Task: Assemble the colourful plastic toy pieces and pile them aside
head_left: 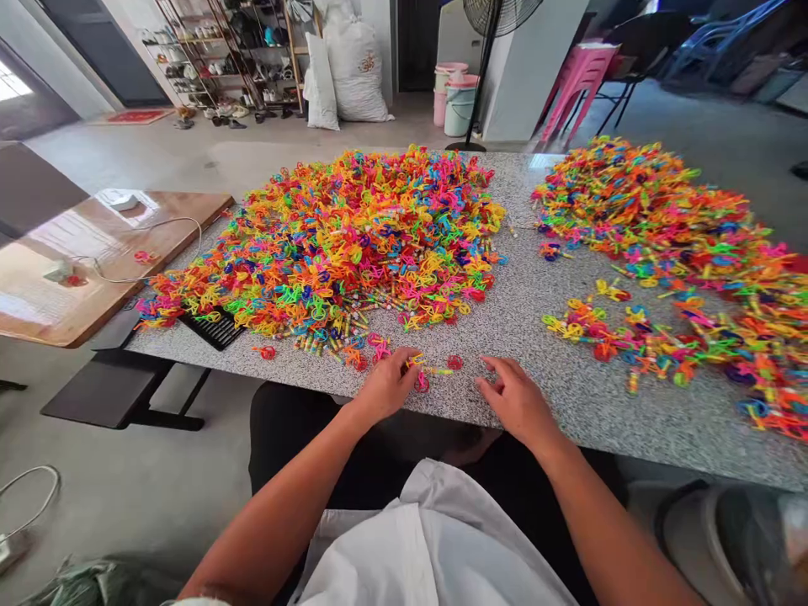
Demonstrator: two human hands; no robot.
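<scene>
My left hand (386,389) is at the table's near edge, with thumb and forefinger closed on a small yellow plastic piece (414,360). Just beside its fingertips lie a pink looped piece (422,384) and a thin yellow-green stick (437,370). A round red piece (454,362) lies between my two hands. To the right, my right hand (516,400) is held low over the tabletop, thumb and forefinger apart with nothing visible between them. Beyond my left hand rises a large heap of small bright plastic pieces (353,227), several short striped tubes (325,337) at its front.
A second heap of similar pieces (656,202) spreads along the right of the speckled table (518,311). A black slotted tray (218,328) sticks out under the left heap. A wooden table (189,210) adjoins at left; a fan (486,76) stands behind.
</scene>
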